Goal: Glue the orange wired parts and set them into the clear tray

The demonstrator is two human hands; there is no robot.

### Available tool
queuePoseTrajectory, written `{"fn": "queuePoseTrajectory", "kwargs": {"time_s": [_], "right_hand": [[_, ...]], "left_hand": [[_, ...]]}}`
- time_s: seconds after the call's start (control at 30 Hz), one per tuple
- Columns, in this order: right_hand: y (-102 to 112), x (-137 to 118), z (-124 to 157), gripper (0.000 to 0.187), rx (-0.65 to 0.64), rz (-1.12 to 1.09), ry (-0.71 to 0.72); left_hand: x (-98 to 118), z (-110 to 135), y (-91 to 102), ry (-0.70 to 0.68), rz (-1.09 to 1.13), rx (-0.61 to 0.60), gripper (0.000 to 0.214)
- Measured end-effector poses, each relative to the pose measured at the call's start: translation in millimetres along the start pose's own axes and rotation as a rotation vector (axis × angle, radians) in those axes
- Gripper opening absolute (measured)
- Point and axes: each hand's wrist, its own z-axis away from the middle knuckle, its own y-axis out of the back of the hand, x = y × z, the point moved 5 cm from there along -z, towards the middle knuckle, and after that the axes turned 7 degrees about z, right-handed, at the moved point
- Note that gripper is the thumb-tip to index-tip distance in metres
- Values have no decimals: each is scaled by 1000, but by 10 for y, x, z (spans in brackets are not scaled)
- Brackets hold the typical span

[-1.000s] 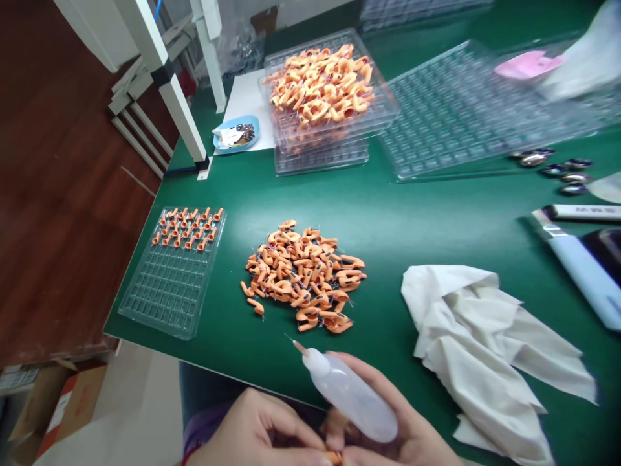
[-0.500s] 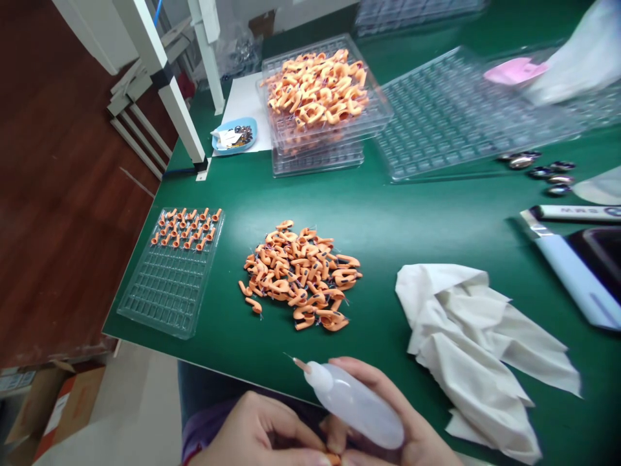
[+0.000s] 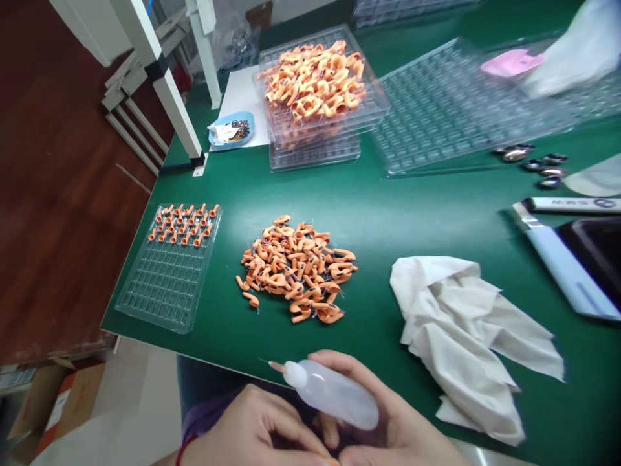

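One green table top [image 3: 417,213] is recorded across most of the view, its near edge lying just above the hands.

- A large clear blister tray [image 3: 460,110] is laid flat at the far right.
- A crumpled white cloth [image 3: 466,330] is spread on the table at the near right, well apart from the tray.
- A stack of clear trays [image 3: 315,155] is set at far centre. A heap of orange hook-shaped parts [image 3: 315,84] is piled on the top one.
- A smaller compartment tray [image 3: 165,291] is placed at the near left corner. Only its far rows are filled with orange parts [image 3: 184,226], one to a pocket as far as can be told.
- A loose pile of orange parts [image 3: 295,268] is heaped on the bare table between the smaller tray and the cloth, touching neither.

The right hand [image 3: 407,433] is seen at the lower edge, fingers wrapped around a translucent squeeze bottle [image 3: 334,401]. The bottle is held nearly level, just off the table's near edge. Its needle tip [image 3: 272,364] is pointed to the left.

The left hand [image 3: 252,430] is held just beside the right, below the bottle. Its thumb and fingers are pinched shut on a small orange piece [image 3: 332,462]. Only a sliver of that piece is shown at the frame's bottom edge, so its shape cannot be told.
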Motion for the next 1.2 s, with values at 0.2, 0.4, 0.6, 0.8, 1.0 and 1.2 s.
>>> {"fn": "queuePoseTrajectory", "kwargs": {"time_s": [0.2, 0.4, 0.6, 0.8, 1.0, 1.2], "right_hand": [[15, 81, -73, 86, -209, 16, -57], [31, 147, -78, 88, -242, 41, -70], [35, 169, -59, 90, -208, 42, -92], [33, 81, -11, 84, -31, 26, 24], [26, 53, 20, 81, 119, -44, 108], [102, -77, 63, 67, 295, 69, 237]], "left_hand": [[138, -7, -37, -41, -39, -89, 21], [145, -1, -66, -27, -82, -128, 23], [153, 28, -75, -18, -110, -130, 25], [40, 53, -30, 150, 12, -11, 33], [-202, 66, -59, 340, 388, 74, 61], [-230, 49, -50, 357, 420, 117, 62]]}}
